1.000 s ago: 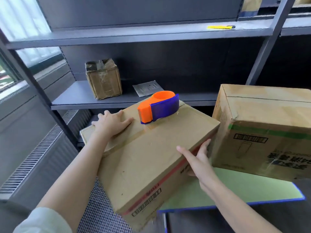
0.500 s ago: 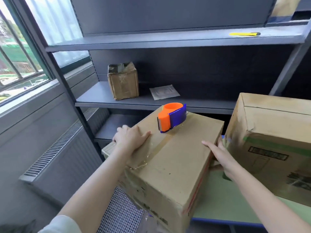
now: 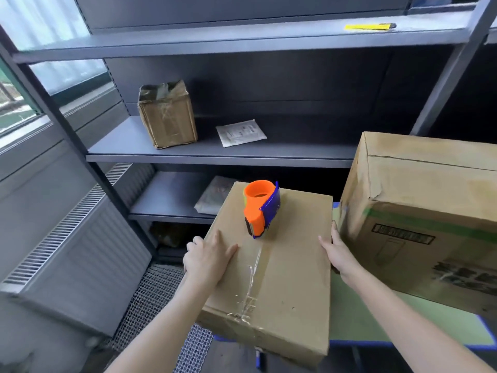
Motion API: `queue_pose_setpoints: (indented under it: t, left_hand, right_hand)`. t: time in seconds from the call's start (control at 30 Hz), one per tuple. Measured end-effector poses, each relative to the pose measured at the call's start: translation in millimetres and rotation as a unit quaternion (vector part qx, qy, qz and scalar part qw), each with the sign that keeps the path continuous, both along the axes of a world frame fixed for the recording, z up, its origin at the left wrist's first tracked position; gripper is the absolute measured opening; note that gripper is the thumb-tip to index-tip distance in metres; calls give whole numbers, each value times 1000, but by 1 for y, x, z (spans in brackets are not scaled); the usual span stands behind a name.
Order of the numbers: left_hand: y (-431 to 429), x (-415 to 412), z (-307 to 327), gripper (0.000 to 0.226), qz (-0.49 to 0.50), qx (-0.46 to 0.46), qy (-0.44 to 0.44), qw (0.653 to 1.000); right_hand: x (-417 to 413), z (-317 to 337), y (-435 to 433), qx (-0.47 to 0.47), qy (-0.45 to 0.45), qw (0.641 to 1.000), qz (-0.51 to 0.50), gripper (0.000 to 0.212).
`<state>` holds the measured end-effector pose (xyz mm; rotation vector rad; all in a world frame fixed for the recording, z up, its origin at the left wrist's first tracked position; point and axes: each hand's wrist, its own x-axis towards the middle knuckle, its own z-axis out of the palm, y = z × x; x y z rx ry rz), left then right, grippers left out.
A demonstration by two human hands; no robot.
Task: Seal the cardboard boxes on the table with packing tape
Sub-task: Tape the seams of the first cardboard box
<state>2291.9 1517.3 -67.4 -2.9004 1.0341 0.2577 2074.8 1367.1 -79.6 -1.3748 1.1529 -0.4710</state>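
Note:
A flat cardboard box (image 3: 290, 278) with clear tape along its top seam lies in front of me, partly off the left end of the green table (image 3: 357, 319). An orange and blue tape dispenser (image 3: 261, 208) stands on the box's far half. My left hand (image 3: 209, 261) lies flat on the box's left edge, fingers straight. My right hand (image 3: 336, 254) presses against the box's right side, fingers straight, thumb on top. A larger cardboard box (image 3: 425, 211) with a green stripe stands on the table to the right.
A dark metal shelf rack (image 3: 215, 154) stands behind, carrying a small worn box (image 3: 168, 117), a paper sheet (image 3: 240, 132) and, higher up, a yellow cutter (image 3: 369, 26). A radiator (image 3: 88, 238) and window are at the left. Metal grating (image 3: 158, 292) covers the floor below.
The box has turned so its long side points away from me and has come level. Both hands have shifted with it, left on the left edge, right on the right side.

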Motion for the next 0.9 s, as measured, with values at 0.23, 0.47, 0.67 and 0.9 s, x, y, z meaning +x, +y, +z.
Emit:
queue_pose_setpoints:
  t: [0.23,0.47,0.67,0.9]
  left_hand:
    - [-14,-14,-1,74,5,14,-13,1000]
    - [-28,-30,2,81,2,29,2,1000]
    - [-38,-29,8,80,-7,60,5,998]
    - [-64,-28,20,40,-92,-45,-1,995]
  right_hand:
    - [10,-23,-23,-116,80,990,19,47]
    - [21,-18,-56,-205,188,960,12,45]
    - [23,-14,-56,-256,257,932,20,48]
    - [39,-7,-54,-361,287,883,87,49]
